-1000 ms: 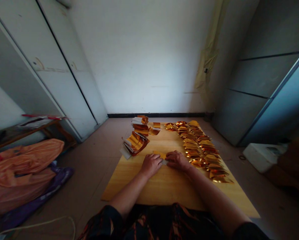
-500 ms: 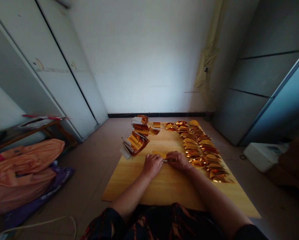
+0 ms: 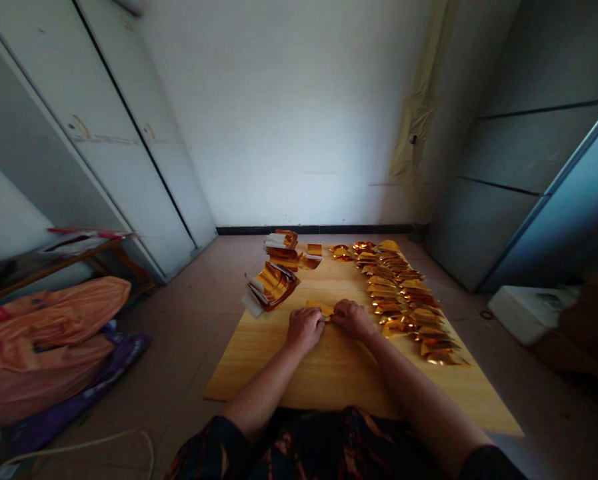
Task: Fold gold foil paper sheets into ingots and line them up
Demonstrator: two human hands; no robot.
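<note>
Gold foil sheet [image 3: 321, 307] lies on the wooden worktop [image 3: 323, 380], its near edge gripped between the fingers of the left hand [image 3: 306, 328] and the right hand [image 3: 351, 319]. Beside and beyond the right hand, folded foil pieces [image 3: 385, 291] crowd in rows. Farther than the left hand sits a curled foil stack [image 3: 273, 283], then another foil bundle [image 3: 282, 259]; behind everything rises a white wall [image 3: 289, 133].
</note>
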